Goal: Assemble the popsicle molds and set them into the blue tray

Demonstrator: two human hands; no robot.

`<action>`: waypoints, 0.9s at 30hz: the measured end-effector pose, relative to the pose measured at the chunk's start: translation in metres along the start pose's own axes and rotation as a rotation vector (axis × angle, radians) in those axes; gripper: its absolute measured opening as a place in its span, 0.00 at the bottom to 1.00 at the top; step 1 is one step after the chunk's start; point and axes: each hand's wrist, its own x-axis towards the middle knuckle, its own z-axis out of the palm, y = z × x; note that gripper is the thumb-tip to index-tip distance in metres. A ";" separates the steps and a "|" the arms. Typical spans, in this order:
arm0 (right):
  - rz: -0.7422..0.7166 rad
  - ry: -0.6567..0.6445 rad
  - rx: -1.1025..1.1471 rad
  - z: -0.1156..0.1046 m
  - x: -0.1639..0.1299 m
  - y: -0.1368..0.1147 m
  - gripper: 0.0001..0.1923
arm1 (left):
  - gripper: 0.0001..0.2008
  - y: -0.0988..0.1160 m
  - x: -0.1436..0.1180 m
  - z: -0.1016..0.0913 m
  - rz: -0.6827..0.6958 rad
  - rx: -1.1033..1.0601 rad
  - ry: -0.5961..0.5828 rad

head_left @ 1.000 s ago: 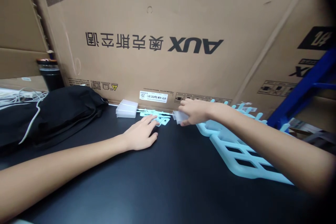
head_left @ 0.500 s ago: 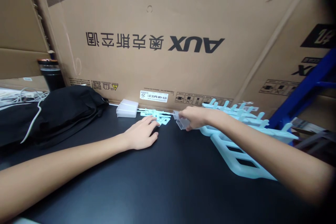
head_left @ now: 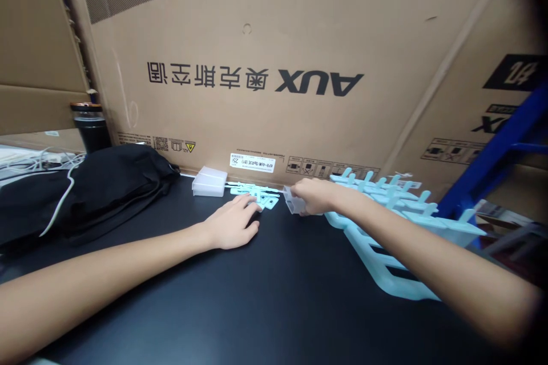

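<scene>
Large brown cardboard box [head_left: 274, 57]: "AUX", inverted | right hand [head_left: 314, 196]: gripping small translucent plastic box [head_left: 293, 201] | left hand [head_left: 233, 222]: fingers flat on pale-blue plastic pieces [head_left: 262, 198]

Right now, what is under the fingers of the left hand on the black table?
Under the left hand fingertips lie flat pale-blue plastic pieces on the black table. The fingers cover part of them, so their number cannot be seen.

light: even, dim overhead | glare: faint sheen on black tabletop [head_left: 274, 296] | edges: wide-angle bending, dark vignette right corners | blur: slight softness
</scene>
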 end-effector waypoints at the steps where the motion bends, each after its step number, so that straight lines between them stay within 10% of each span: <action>1: 0.007 -0.003 0.000 -0.001 -0.001 -0.001 0.22 | 0.18 0.000 0.000 0.000 -0.001 0.003 0.001; 27: 0.078 -0.065 -0.027 -0.002 -0.001 -0.012 0.29 | 0.19 -0.001 0.001 0.001 0.010 0.028 -0.001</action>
